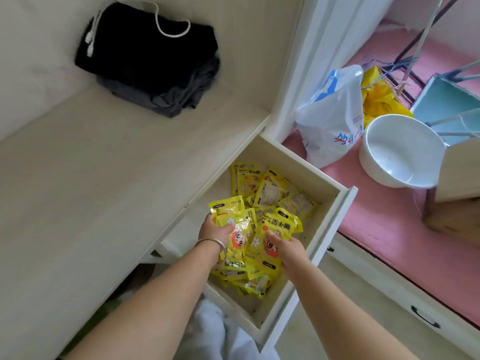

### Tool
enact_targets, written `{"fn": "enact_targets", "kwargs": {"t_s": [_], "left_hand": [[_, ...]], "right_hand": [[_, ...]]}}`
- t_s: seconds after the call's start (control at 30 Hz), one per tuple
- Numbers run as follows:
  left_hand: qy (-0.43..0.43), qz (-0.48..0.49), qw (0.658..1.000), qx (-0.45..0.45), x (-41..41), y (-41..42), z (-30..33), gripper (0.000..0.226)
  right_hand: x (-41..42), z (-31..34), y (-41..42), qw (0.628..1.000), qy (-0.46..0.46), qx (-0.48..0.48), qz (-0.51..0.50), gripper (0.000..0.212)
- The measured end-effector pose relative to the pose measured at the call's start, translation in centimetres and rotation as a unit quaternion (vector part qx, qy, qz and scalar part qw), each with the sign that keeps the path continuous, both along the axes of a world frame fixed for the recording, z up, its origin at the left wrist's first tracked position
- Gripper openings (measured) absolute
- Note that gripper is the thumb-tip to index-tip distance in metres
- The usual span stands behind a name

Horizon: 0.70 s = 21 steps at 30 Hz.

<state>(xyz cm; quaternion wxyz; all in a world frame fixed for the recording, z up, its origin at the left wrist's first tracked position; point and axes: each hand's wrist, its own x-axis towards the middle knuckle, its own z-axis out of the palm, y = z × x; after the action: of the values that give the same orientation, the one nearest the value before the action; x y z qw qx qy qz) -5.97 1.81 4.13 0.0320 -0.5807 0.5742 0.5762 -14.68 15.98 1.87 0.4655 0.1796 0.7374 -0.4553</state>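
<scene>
A cream drawer [335,214] stands pulled out and holds several yellow hand-warmer packets [275,188]. My left hand [213,231], with a bangle on the wrist, grips a bunch of yellow packets [235,216] above the drawer. My right hand [288,249] pinches another yellow packet [275,229] right beside it, thumb on its printed face. More packets lie under both hands at the drawer's near end [253,283].
A cream shelf [91,165] to the left carries folded black and grey clothes [153,61]. On the pink surface to the right stand a white plastic bag [335,120], a white bowl [397,152], a yellow bag [376,100] and a wooden box [454,209].
</scene>
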Motion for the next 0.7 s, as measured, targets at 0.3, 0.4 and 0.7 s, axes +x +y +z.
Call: {"fn": "enact_targets", "kwargs": {"t_s": [0.3, 0.4, 0.7], "left_hand": [[-0.078, -0.012, 0.997, 0.019, -4.9, -3.1, -6.3, 0.078], [-0.078, -0.007, 0.997, 0.019, -6.2, -3.5, -8.1, 0.074], [0.021, -0.008, 0.999, 0.027, -6.7, -4.7, -9.4, 0.074]], "right_hand": [[-3.3, -5.8, -1.9, 0.997, 0.002, 0.049, -0.057, 0.06], [-4.2, -7.5, -2.8, 0.995, 0.008, 0.059, -0.084, 0.045], [-5.2, -7.3, -3.8, 0.979, 0.096, 0.111, -0.144, 0.061]]}}
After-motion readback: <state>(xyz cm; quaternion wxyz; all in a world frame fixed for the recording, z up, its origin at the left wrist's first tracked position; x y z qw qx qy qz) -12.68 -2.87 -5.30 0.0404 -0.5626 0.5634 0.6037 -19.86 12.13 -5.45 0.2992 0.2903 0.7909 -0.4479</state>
